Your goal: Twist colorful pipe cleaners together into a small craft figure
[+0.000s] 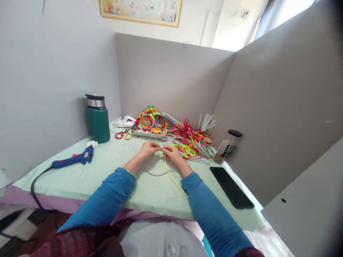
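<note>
- Your grey apron (163,239) and blue sleeves (214,210) were nearest, forearms reaching forward over the pale green table (150,192).
- Phone (232,187) lay dark-faced near the table's right edge.
- Yellow stem (175,182) ran from beside your right sleeve up to your right fingertips; can't tell if its upper end was gripped.
- Grey stem (158,175) lay curved on the table, just nearer than your hands.
- Glue gun (73,160), blue, lay at left, cord trailing over the front edge.
- Left hand (148,150): your thumb and fingers were closed, pinching a small green stem (160,149).
- Right hand (172,154): fingertips also pinched on that green stem, close against the left's; finer detail too small to tell.
- Green stem was between your hands, mid-table.
- Red loop (119,135) and yellow loop (128,135) lay beyond, left of your hands.
- Bottle (98,123), green, stood upright at left; jar (229,146), black-lidded, at right.
- Tray (148,135) held coloured loops; stem pile (191,139) spread right of it.
- Grey panels (171,75) stood behind, framed picture (142,10) beyond.
</note>
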The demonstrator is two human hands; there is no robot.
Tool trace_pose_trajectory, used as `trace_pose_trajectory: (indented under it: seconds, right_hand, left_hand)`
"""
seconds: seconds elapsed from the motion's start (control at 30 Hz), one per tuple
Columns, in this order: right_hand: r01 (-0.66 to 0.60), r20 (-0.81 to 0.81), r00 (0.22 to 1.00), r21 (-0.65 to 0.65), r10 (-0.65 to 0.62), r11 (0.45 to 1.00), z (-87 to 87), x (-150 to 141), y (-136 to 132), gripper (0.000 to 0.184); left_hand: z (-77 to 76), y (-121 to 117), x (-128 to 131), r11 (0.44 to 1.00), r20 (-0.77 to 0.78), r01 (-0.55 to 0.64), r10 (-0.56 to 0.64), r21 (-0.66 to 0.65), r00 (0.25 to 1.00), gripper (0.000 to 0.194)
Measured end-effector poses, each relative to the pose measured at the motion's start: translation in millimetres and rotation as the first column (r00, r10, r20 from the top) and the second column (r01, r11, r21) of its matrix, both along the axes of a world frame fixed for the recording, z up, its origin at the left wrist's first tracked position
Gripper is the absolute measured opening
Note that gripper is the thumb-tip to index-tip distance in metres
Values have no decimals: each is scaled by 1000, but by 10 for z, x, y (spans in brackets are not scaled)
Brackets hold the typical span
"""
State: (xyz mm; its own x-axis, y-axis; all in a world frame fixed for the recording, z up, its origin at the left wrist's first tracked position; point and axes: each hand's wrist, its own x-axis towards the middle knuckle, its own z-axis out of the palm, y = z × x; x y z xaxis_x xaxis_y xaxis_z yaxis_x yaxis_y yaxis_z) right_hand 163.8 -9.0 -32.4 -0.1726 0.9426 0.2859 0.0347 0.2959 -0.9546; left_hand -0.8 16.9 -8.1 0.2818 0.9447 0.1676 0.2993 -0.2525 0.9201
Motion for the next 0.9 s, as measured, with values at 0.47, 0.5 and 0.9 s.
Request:
trace_pose_trajectory:
  seconds: [0.47, 0.5, 0.9]
  right_hand:
    - [1, 29, 1000, -3, -1, 1000, -4, 3, 4, 19]
    - [0, 31, 1000, -2, 0, 1000, -4, 3, 4, 19]
    - [8, 36, 999, -19, -8, 1000, 2, -8, -3, 18]
  left_hand:
    - [12, -6, 5, 1000, -30, -6, 6, 2, 1000, 22]
    - [5, 0, 3, 1000, -36, -5, 5, 6, 999, 22]
    - [-56, 54, 2, 999, -71, -25, 28, 34, 997, 27]
